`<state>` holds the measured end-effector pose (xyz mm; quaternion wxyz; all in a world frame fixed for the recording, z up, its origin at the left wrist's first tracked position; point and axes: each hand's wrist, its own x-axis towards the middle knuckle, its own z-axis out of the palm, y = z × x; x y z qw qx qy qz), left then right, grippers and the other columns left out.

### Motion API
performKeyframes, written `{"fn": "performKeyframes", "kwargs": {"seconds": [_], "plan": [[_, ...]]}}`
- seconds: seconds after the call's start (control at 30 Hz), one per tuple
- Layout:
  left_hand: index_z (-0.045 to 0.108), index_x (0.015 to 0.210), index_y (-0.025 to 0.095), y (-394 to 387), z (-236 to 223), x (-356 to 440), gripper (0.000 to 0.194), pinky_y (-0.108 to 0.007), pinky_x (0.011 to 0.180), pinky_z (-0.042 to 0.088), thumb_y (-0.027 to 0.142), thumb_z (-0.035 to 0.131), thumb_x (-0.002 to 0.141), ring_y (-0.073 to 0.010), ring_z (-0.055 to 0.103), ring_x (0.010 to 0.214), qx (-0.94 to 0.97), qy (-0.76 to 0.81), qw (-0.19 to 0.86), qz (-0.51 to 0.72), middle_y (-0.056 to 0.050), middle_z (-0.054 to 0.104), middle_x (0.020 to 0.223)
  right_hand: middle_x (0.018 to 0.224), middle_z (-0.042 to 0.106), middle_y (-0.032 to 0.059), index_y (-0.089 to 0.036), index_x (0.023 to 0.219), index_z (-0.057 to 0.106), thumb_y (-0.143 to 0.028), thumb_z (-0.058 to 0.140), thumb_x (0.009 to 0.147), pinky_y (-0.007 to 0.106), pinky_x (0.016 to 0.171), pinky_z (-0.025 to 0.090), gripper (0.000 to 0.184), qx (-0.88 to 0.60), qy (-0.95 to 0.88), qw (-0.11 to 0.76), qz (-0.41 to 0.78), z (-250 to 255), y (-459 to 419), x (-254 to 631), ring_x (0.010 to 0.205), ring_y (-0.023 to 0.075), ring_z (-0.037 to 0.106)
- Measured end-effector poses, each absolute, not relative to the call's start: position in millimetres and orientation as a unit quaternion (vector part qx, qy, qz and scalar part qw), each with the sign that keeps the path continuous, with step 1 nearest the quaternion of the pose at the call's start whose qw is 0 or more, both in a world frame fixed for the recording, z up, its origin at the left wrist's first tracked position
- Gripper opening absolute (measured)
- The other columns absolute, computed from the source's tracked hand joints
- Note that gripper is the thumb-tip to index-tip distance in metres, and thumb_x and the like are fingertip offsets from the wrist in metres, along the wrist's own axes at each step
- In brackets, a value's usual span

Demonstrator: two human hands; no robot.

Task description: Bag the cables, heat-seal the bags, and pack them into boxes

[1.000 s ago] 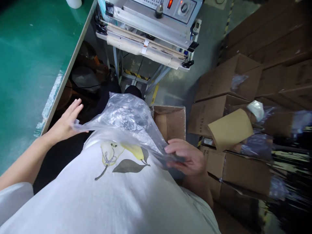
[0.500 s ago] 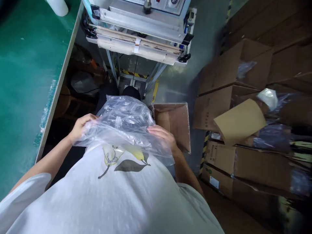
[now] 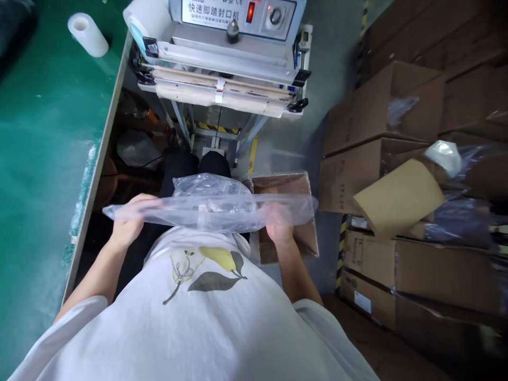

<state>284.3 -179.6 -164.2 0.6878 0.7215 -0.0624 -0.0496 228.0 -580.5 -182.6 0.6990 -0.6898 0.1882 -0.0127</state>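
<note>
I hold a clear plastic bag (image 3: 210, 209) stretched flat across my lap, level with my stomach. My left hand (image 3: 129, 225) is closed on its left end and my right hand (image 3: 278, 222) is closed on its right end, partly seen through the film. More crumpled clear plastic (image 3: 206, 185) lies on my knees just beyond the bag. A foot-operated sealing machine (image 3: 226, 63) stands straight ahead, its sealing bar facing me.
A green worktable (image 3: 47, 137) runs along my left with a white tape roll (image 3: 87, 34) on it. An open cardboard box (image 3: 289, 233) sits by my right knee. Stacked cartons (image 3: 392, 121) with plastic wrap fill the right side.
Both hands went from loose on the crumpled plastic to gripping the bag's two ends and pulling it out flat and taut. My view tilted up toward the sealing machine.
</note>
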Motion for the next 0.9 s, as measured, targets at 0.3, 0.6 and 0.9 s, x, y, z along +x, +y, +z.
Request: {"fn": "performKeyframes", "kwargs": {"seconds": [0.3,0.6,0.9], "plan": [[0.072,0.096,0.016,-203,-182,327,0.065,-0.032,0.071,0.058,0.074,0.082,0.068,-0.0231,0.07,0.079,0.585,0.194,0.774,-0.143,-0.005,0.07,0.074,0.053,0.052,-0.005,-0.02,0.08,0.067,-0.05,0.071,0.071,0.023,0.044,0.037,0.031,-0.628,0.288,0.723,0.024,-153,-559,260,0.043,0.0104,0.045],[0.073,0.084,0.02,-193,-161,324,0.036,-0.026,0.068,0.053,0.047,0.091,0.069,-0.0144,0.062,0.07,0.671,0.183,0.718,0.03,0.0,0.069,0.079,0.054,0.052,-0.0061,-0.02,0.084,0.072,-0.042,0.073,0.08,0.023,0.05,0.04,0.023,-0.707,0.238,0.662,0.071,-134,-568,278,0.048,0.0098,0.046],[0.076,0.088,0.018,-178,-143,368,0.038,-0.026,0.065,0.052,0.052,0.087,0.074,-0.0163,0.065,0.067,0.754,0.148,0.638,0.05,-0.004,0.073,0.079,0.048,0.035,-0.0092,-0.018,0.073,0.068,-0.048,0.075,0.076,0.02,0.037,0.021,0.031,-0.661,0.326,0.675,0.033,-148,-564,283,0.04,0.0064,0.029]]}}
